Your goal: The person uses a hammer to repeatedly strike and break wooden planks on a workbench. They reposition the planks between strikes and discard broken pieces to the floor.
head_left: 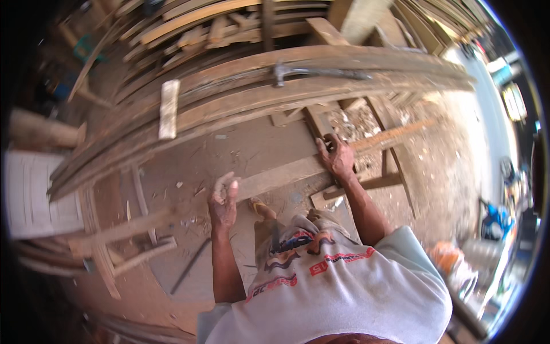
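A long, narrow wooden board (281, 175) runs across in front of me, rising from the lower left to the right. My right hand (339, 157) is on the board right of its middle, fingers curled at the far edge; the fingertips are partly hidden. My left hand (223, 200) is at the board farther left, thumb and fingers apart and pointing away from me. No object shows in it, and whether it touches the board is unclear. Beyond both hands, a hammer (321, 73) lies on a thick beam (229, 106), with a short pale wood block (169, 109) to its left.
Low wooden frames (106, 258) stand under the board at the left and right. Stacked planks (195, 23) fill the back. Wood shavings (361, 120) litter the ground beyond my right hand. A white panel (43, 195) leans at far left; bags (452, 261) lie at right.
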A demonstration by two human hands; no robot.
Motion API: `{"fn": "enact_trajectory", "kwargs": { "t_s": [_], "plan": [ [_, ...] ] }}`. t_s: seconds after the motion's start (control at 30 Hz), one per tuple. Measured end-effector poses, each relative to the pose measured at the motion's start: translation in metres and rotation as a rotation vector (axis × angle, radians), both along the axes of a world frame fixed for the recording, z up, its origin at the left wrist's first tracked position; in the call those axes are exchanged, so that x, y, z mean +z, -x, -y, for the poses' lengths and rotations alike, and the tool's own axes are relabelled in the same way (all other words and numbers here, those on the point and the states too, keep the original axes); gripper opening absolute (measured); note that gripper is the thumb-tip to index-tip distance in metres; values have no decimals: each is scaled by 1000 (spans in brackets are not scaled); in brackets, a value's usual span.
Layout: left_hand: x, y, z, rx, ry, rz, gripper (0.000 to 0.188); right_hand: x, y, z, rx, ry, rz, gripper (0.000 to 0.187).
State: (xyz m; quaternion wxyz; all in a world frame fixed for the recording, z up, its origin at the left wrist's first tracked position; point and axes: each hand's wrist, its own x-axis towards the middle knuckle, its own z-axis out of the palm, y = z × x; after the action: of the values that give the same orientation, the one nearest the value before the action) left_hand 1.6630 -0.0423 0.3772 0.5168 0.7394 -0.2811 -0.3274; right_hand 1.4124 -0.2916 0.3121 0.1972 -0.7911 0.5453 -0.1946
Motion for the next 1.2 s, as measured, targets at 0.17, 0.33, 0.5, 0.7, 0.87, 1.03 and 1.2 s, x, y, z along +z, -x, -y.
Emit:
{"fn": "enact_trajectory", "kwargs": {
  "t_s": [0.17, 0.33, 0.5, 0.7, 0.87, 1.03, 1.2],
  "plan": [
    [-20, -44, 99, -162, 148, -52, 51, 5, -5, -1, 11, 58, -78, 35],
    [-2, -61, 223, -343, 113, 382, 63, 4, 1, 0, 0, 113, -58, 39],
    [1, -51, 296, -453, -21, 424, 81, 6, 5, 1, 60, 34, 5, 50],
    [-32, -35, 328, -390, 67, 582, 80, 3, 6, -1, 50, 67, 42, 51],
    [-33, -32, 337, -177, 134, 122, 76, 2, 12, -1, 15, 109, 105, 48],
    [-38, -20, 318, -289, 406, -636, 27, 1, 11, -3, 13, 134, 161, 48],
    [-5, 47, 278, -160, 384, -870, 21, 0, 17, -4, 26, 147, 196, 51]
  ]
}}
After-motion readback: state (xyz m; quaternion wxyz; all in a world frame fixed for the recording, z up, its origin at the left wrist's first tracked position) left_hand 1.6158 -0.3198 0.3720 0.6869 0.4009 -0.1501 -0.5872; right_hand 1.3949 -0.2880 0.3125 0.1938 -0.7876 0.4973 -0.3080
